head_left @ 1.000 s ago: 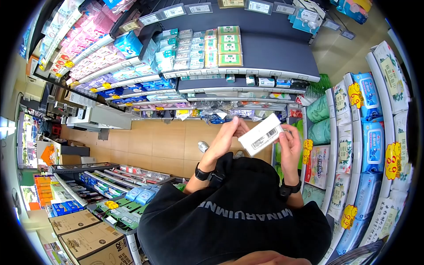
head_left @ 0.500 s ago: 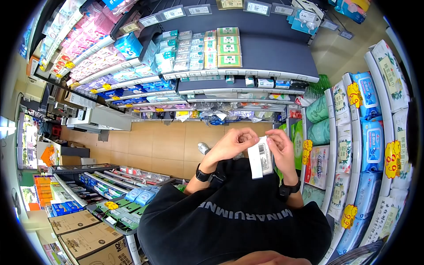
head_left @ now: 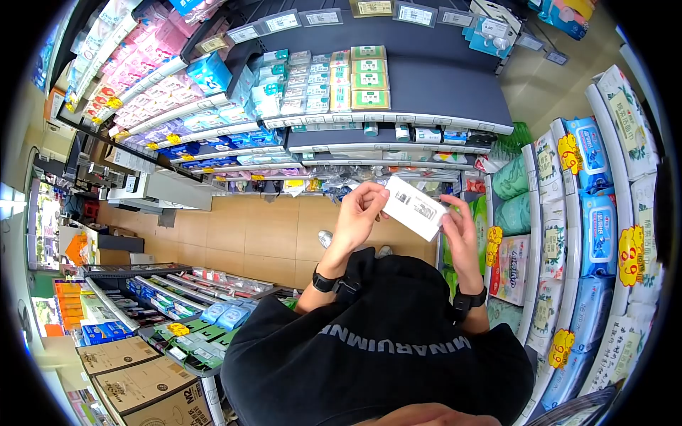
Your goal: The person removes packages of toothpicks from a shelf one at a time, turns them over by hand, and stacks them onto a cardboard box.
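Our left hand (head_left: 357, 216) has its fingers bent, with thumb and forefinger closed to a narrow pinch at the ten o'clock end of a flat white packet (head_left: 415, 207). Our right hand (head_left: 462, 238) holds the four o'clock end, thumb near the edge and fingers curled, only slightly parted; we cannot tell how far they reach behind it. The packet is held up tilted between both hands, its face with black print toward us.

Each wrist wears a black band, and below, at six o'clock from the packet, we see our black shirt (head_left: 383, 319). Tiled floor (head_left: 277, 234) spreads at nine o'clock. Farther out, green-edged packs (head_left: 370, 82) stand on a shelf at eleven o'clock, pink packs (head_left: 153, 50) at ten, blue wipe packs (head_left: 600, 234) at three, and cardboard cartons (head_left: 142, 380) at eight.
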A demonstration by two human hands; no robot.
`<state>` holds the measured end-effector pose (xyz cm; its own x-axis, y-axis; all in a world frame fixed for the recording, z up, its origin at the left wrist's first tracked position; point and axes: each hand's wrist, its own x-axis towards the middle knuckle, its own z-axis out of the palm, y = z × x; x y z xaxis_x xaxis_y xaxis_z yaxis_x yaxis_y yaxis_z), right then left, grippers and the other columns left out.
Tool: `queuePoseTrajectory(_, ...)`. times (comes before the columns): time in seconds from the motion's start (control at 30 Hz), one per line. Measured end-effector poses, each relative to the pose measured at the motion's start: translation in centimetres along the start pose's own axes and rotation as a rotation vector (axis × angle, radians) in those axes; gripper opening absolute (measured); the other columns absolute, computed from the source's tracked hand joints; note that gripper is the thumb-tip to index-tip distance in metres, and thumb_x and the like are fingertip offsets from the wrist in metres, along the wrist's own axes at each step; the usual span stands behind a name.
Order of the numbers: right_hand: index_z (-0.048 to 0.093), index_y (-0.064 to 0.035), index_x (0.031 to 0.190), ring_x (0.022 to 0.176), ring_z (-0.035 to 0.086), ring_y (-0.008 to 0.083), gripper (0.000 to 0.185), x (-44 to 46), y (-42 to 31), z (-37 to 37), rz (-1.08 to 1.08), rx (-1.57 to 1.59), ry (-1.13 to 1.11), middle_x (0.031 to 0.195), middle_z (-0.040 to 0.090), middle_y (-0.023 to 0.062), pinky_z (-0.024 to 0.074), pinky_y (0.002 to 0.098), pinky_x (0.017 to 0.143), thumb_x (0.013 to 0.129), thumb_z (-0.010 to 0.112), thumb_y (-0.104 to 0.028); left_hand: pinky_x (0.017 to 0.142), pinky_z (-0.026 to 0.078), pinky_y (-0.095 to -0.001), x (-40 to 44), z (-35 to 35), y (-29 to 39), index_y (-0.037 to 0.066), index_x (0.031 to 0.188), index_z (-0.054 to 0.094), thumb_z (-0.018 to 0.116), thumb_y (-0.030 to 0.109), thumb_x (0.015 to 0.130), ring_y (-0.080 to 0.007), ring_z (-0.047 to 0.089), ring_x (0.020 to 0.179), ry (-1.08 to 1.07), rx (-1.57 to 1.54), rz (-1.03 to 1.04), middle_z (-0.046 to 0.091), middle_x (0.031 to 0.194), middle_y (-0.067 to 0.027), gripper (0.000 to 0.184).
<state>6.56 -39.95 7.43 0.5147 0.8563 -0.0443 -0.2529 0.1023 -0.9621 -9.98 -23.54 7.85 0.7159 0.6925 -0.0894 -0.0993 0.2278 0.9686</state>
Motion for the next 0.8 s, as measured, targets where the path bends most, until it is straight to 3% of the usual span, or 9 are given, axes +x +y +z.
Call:
queuePoseTrajectory(0.17,0.044,-0.0018,0.135,0.095,0.059,0.0111,0.041,-0.17,-0.41,0.36,0.003,-0.031,-0.002,0.112,0.064,0.0095,0.0461,0.0253,0.078,0.097,0.058,-0.006,0.062,0.041,-0.0209,-0.2,0.06,-0.15,0.003,0.106,0.058,0.06,0.018,0.1,-0.006,0.06,0.071,0.056,0.002,0.006,0.07,0.085,-0.0019,0.016)
queuePoseTrajectory(0.8,0.051,0.001,0.125,0.086,0.056,0.0085,0.03,-0.08,0.0,-0.09,-0.03,-0.063,0.073,0.105,0.065,0.0072,0.0446,0.0232,0.075,0.097,0.058,-0.003,0.066,0.042,-0.0204,-0.64,0.11,-0.04,0.002,0.101,0.057,0.063,0.014,0.098,-0.006,0.061,0.074,0.017,-0.018,0.016,0.07,0.086,-0.0031,0.014)
